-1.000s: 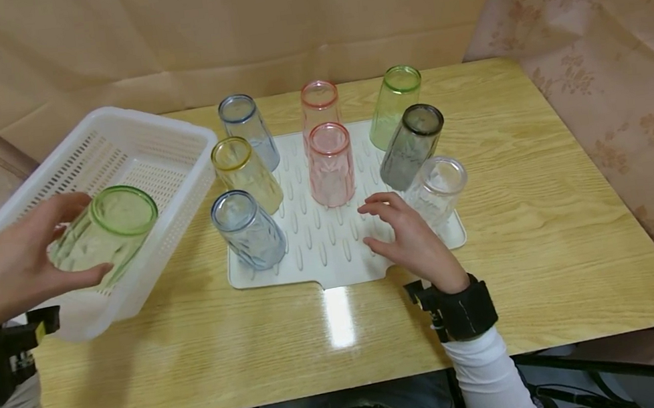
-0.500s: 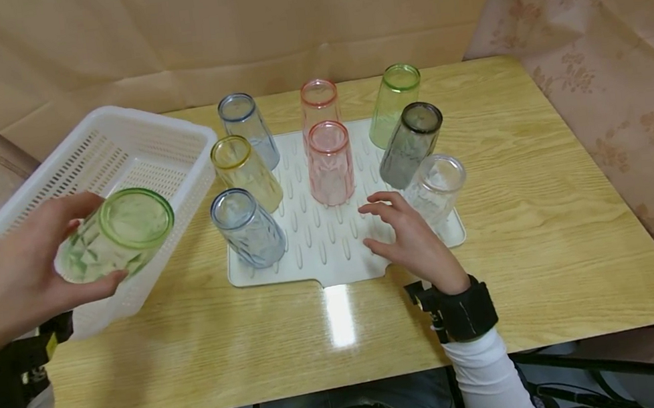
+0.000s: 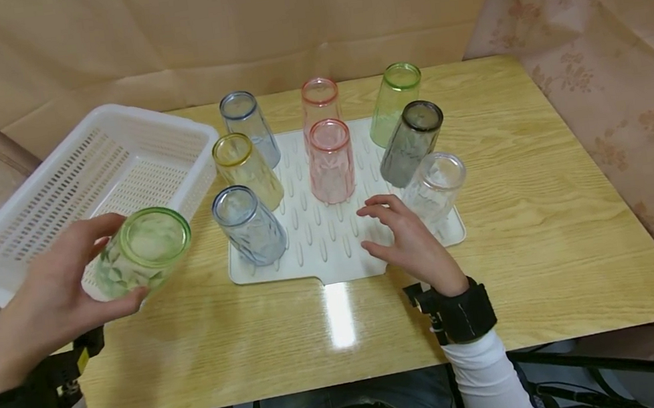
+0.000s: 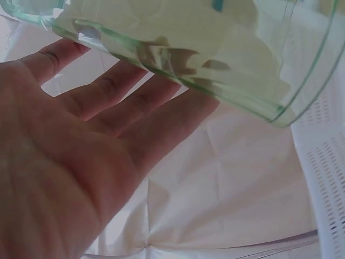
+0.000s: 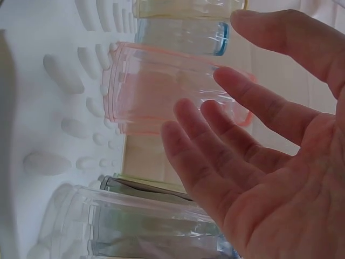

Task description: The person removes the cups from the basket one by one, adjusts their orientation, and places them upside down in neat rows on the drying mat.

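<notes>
My left hand (image 3: 57,282) grips a green glass (image 3: 153,251) by its side, thumb in front, in front of the white basket's near edge. The left wrist view shows the fingers against the side of that green glass (image 4: 178,48). Over the white drying mat (image 3: 333,257), my right hand (image 3: 403,235) hovers with loosely bent fingers and nothing in them. It is nearest the clear glass (image 3: 435,188). A pink glass (image 3: 332,170) stands a little farther off, also seen beyond the fingers in the right wrist view.
Other glasses stand bottoms up on the mat: blue (image 3: 251,233), yellow (image 3: 250,176), another blue (image 3: 252,132), pink (image 3: 320,100), green (image 3: 395,109) and dark grey (image 3: 411,144). A slotted white basket (image 3: 68,193) sits at the left. A curtain (image 3: 247,31) hangs behind the table.
My left hand has carried the green glass to the right and toward me, from over the basket to its near edge. The right hand has stayed almost still.
</notes>
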`<state>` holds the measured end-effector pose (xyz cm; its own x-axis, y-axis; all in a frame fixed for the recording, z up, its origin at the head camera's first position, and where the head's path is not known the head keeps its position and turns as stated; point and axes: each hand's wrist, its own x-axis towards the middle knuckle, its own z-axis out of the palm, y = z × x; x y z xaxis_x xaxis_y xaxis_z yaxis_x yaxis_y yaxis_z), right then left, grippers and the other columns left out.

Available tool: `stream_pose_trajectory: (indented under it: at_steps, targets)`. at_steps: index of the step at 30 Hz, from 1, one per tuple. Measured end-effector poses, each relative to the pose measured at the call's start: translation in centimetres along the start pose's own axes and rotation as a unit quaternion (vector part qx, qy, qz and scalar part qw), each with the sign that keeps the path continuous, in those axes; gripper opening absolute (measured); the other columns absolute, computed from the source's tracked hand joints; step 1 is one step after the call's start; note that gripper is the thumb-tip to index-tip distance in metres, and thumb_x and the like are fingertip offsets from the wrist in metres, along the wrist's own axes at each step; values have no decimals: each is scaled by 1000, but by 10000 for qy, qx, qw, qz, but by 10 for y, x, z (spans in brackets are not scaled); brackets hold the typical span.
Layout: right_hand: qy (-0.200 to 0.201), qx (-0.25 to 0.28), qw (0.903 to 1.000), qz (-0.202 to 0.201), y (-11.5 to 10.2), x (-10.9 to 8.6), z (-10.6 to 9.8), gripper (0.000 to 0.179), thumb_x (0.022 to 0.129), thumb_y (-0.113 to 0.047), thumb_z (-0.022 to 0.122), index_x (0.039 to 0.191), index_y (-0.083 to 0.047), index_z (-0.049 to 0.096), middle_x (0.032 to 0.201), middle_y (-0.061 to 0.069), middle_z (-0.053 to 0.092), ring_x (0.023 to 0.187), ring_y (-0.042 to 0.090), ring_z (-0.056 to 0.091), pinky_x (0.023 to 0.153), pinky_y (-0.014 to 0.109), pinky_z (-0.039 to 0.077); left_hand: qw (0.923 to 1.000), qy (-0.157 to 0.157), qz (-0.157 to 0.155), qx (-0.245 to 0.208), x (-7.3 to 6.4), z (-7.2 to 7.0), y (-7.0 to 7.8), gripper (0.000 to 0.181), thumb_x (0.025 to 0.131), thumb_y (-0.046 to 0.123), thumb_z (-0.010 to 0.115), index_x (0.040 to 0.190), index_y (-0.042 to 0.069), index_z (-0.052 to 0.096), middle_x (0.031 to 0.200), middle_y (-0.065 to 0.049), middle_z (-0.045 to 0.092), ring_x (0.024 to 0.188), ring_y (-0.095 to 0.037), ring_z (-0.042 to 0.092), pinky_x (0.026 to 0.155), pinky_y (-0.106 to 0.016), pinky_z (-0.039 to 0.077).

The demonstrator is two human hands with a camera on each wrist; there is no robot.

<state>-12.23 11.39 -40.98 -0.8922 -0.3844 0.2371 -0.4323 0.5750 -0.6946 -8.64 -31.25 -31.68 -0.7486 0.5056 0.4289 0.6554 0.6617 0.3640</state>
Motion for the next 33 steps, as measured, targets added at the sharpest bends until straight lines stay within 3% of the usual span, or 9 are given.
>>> stream_pose_trajectory:
  at_steps: [5,10,14,18,23,30,33]
  targets:
    - [-14,-17,10000,26,-1,1,2,42,80,-4,77,118,2,61,128,17,49,115,31,50,94,44,45,9987,-27,-56,-498,-3,15,5,87,78,60,66,129,-8,47,118,-19,55,107,-3,46,97,-9,30]
    - [-60,-74,9999,48,-1,3,3,42,80,-5,77,118,3,61,129,18,49,116,31,50,94,45,46,9975,134,111,-683,-3,34,13,83,81,60,60,127,-8,47,117,-17,55,110,-6,47,99,-12,32]
    - [-70,-74,9999,49,0,4,4,43,79,-5,77,118,3,61,129,19,49,115,31,51,93,45,46,9958,131,153,-896,-4,50,18,78,82,56,63,127,-6,48,119,-14,54,111,-7,48,99,-15,34]
    - [-88,-71,9999,35,1,5,5,43,80,-5,77,119,3,61,129,19,49,115,32,51,93,45,45,9936,-4,-8,-1125,-7,64,22,78,70,31,82,129,-5,47,120,-13,54,113,-9,49,99,-16,35]
    - [-44,-35,10000,69,2,5,6,42,80,-4,77,119,3,61,128,17,50,115,31,50,94,46,45,9897,-190,-294,-1387,-6,81,27,86,55,4,86,130,-3,45,123,-11,52,114,-13,48,101,-20,36]
    - [-132,-21,9999,-17,0,7,11,44,79,-4,77,119,4,61,126,18,50,114,32,51,94,46,44,9833,-165,-391,-1768,-2,105,32,86,56,2,84,133,0,45,126,-11,53,115,-16,49,91,-48,47]
    - [-167,-43,9999,7,0,7,11,46,79,-4,78,120,4,60,126,18,50,113,33,52,93,46,45,9777,-155,-379,-2060,1,114,32,85,58,1,84,133,1,46,127,-10,53,116,-17,50,91,-50,47]
